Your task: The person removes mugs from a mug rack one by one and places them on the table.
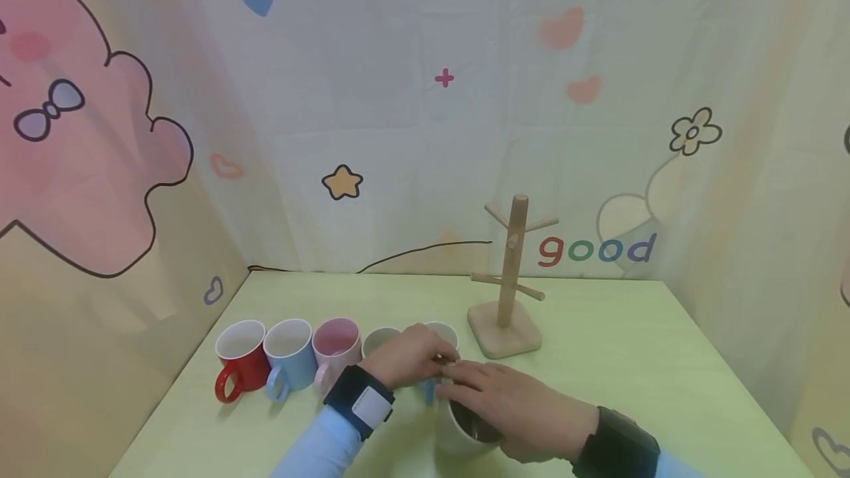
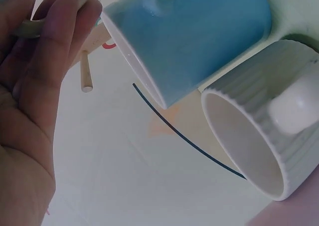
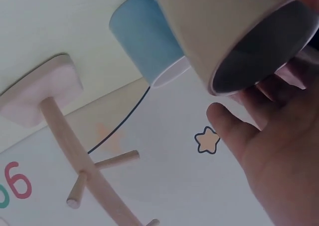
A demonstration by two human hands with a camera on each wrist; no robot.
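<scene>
A white mug (image 1: 454,440) is at the front middle of the table, its dark inside facing up and toward me. My right hand (image 1: 514,410) lies across its mouth and grips it by the rim; the right wrist view shows fingers (image 3: 230,128) at the edge. My left hand (image 1: 413,355) meets it from the far left, fingers curled round a pale curved part of the mug, rim or handle, largely hidden. Just beyond my hands stand a blue mug (image 2: 199,41) and a ribbed white mug (image 2: 249,76), partly covered in the head view.
Left of my hands, a red mug (image 1: 252,367), a light blue mug (image 1: 296,356) and a pink mug (image 1: 337,354) line up, handles toward me. A wooden mug tree (image 1: 511,264) with bare pegs stands behind, to the right. A printed curtain (image 1: 398,94) closes off the table's back.
</scene>
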